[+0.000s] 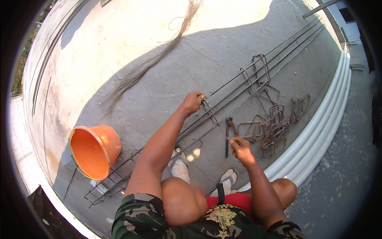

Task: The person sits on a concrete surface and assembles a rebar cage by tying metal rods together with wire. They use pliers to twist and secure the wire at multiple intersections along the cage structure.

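Note:
My left hand (193, 102) is closed at the upper corner of a bent rebar stirrup (211, 113), where it meets the long steel bars (230, 95). The bars run diagonally from the lower left to the upper right. My right hand (241, 150) hangs with its fingers pinched together, just beside a pair of pincers (227, 143) with spread handles. Whether those fingers touch a handle or hold something thin, I cannot tell. More stirrups (260, 69) stand around the bars farther along.
Right of the pincers lies a heap of loose stirrups (274, 129). Long white pipes (318, 147) curve along the right side. An orange bucket (95, 152) lies tipped at left, near tied stirrups. A bundle of thin wire (153, 59) stretches across the concrete floor (223, 51).

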A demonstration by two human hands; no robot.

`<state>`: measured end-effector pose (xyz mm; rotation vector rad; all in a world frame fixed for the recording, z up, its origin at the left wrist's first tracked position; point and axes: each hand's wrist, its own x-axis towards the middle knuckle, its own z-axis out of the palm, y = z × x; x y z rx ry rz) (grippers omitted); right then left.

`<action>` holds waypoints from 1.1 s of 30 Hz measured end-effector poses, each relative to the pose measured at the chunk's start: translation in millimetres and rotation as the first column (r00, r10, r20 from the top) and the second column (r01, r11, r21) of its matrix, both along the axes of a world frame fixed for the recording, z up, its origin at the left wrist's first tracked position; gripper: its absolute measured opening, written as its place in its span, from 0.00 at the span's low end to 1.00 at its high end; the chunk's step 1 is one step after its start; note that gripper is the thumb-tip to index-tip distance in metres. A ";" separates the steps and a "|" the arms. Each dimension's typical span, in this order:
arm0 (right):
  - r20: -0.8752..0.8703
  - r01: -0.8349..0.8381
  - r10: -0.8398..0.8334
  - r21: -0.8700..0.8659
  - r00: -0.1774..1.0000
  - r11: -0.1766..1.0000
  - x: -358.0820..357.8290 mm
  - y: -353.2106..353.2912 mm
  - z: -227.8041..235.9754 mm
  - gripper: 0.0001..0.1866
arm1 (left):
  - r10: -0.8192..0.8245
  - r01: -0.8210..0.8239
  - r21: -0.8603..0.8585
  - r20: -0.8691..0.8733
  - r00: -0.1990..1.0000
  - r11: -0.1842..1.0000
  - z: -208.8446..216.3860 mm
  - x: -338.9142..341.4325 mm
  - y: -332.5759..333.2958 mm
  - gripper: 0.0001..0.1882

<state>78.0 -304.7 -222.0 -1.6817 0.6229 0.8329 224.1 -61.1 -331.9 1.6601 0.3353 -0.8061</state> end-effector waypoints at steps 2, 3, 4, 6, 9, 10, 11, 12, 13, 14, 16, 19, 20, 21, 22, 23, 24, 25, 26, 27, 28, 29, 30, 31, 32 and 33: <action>-0.021 0.036 -0.035 0.022 0.999 0.999 3.8 -3.3 1.4 0.10 | 0.005 -0.006 0.059 0.016 1.000 0.998 -0.1 -0.7 0.6 0.17; -0.032 0.055 -0.054 0.033 0.998 0.998 5.0 -4.4 2.0 0.10 | 0.006 -0.008 0.089 0.024 1.000 0.996 0.0 -0.5 0.9 0.17; -0.022 0.070 -0.069 0.023 0.997 0.997 4.3 -5.7 2.0 0.09 | 0.000 -0.001 0.098 0.017 1.000 0.995 0.0 -0.1 0.6 0.17; -0.004 0.101 -0.101 0.004 0.995 0.995 2.1 -8.2 0.8 0.08 | -0.014 0.014 0.118 0.001 1.000 0.993 0.3 0.2 3.5 0.16; 0.002 0.113 -0.114 0.015 0.994 0.993 1.1 -11.9 0.2 0.08 | -0.001 0.000 -0.016 -0.066 0.998 1.000 1.0 1.3 10.3 0.16; 0.001 0.112 -0.112 0.006 0.994 0.994 2.4 -9.7 1.8 0.08 | -0.003 0.001 -0.033 -0.061 0.998 0.999 1.2 1.0 12.3 0.15; -0.001 0.109 -0.109 -0.003 0.994 0.994 4.5 -5.5 5.5 0.08 | -0.005 0.002 -0.051 -0.057 0.998 0.999 1.4 0.3 14.2 0.15; -0.003 0.106 -0.106 -0.012 0.994 0.994 5.6 -2.8 7.1 0.08 | -0.005 0.002 -0.068 -0.052 0.999 0.998 1.3 -0.5 15.2 0.15; 0.008 0.091 -0.091 -0.031 0.996 0.995 4.4 -2.5 4.6 0.09 | -0.003 0.000 -0.058 -0.057 0.998 0.998 2.1 0.0 14.2 0.15; 0.018 0.075 -0.074 -0.050 0.997 0.996 1.8 -2.4 -1.7 0.10 | 0.000 -0.003 -0.048 -0.063 0.998 0.999 2.7 0.2 13.0 0.14; 0.090 0.062 -0.051 -0.124 0.995 0.990 1.6 0.3 -16.5 0.12 | 0.011 -0.011 -0.005 -0.052 0.999 1.000 2.1 -1.4 11.4 0.13; 0.260 0.028 0.053 -0.299 0.964 0.954 23.5 9.6 -52.6 0.14 | 0.031 -0.030 0.063 -0.021 0.999 0.998 0.4 -0.3 7.6 0.13; 0.294 -0.011 0.131 -0.376 0.947 0.927 35.2 11.1 -69.1 0.14 | 0.032 -0.031 0.058 -0.026 0.999 0.998 3.0 1.1 3.7 0.12; 0.321 -0.048 0.212 -0.452 0.923 0.891 49.0 14.6 -78.7 0.15 | 0.035 -0.033 0.054 -0.032 0.999 0.998 4.5 1.6 1.0 0.12; 0.251 -0.058 0.173 -0.407 0.953 0.911 69.0 32.8 -70.8 0.15 | 0.054 -0.052 0.054 -0.048 0.997 0.997 2.5 0.0 4.8 0.12; 0.176 -0.059 0.132 -0.367 0.975 0.928 87.1 49.9 -60.2 0.15 | 0.068 -0.065 0.048 -0.063 0.996 0.997 1.1 -1.1 6.6 0.12; 0.218 -0.053 0.140 -0.360 0.966 0.931 98.0 53.3 -68.4 0.15 | 0.072 -0.070 0.034 -0.071 0.995 0.997 2.3 1.3 3.3 0.12; 0.261 -0.052 0.150 -0.348 0.954 0.936 107.7 56.6 -83.5 0.16 | 0.075 -0.073 0.021 -0.079 0.994 0.997 1.1 3.0 1.9 0.12; 0.300 -0.057 0.163 -0.331 0.940 0.942 117.3 63.6 -90.6 0.16 | 0.084 -0.083 0.014 -0.090 0.992 0.996 -1.9 2.3 3.8 0.13; 0.186 -0.079 0.119 -0.211 0.975 0.974 126.4 67.7 -96.0 0.15 | 0.092 -0.091 0.005 -0.100 0.991 0.996 -4.8 2.0 5.1 0.13; 0.059 -0.085 0.090 -0.086 0.994 0.993 134.0 72.3 -100.7 0.14 | 0.104 -0.104 0.013 -0.105 0.989 0.995 -4.8 1.0 5.5 0.13; -0.072 -0.073 0.075 0.038 0.995 0.997 139.4 76.1 -103.6 0.14 | 0.116 -0.115 0.020 -0.109 0.987 0.993 -4.7 0.4 4.6 0.13; -0.030 -0.065 0.066 0.017 0.997 0.998 142.3 79.1 -110.5 0.14 | 0.127 -0.125 0.026 -0.112 0.985 0.992 -4.5 1.5 3.5 0.12; 0.007 -0.058 0.058 -0.003 0.998 0.998 143.3 84.0 -116.4 0.15 | 0.138 -0.136 0.028 -0.122 0.983 0.990 -4.9 1.4 2.9 0.12; 0.044 -0.049 0.050 -0.024 0.998 0.998 144.3 86.6 -121.2 0.16 | 0.148 -0.146 0.029 -0.131 0.980 0.989 -5.1 2.0 1.9 0.12; 0.034 -0.033 0.033 -0.005 0.999 0.999 145.2 84.7 -124.3 0.14 | 0.157 -0.154 0.029 -0.139 0.978 0.988 -5.0 2.5 0.5 0.12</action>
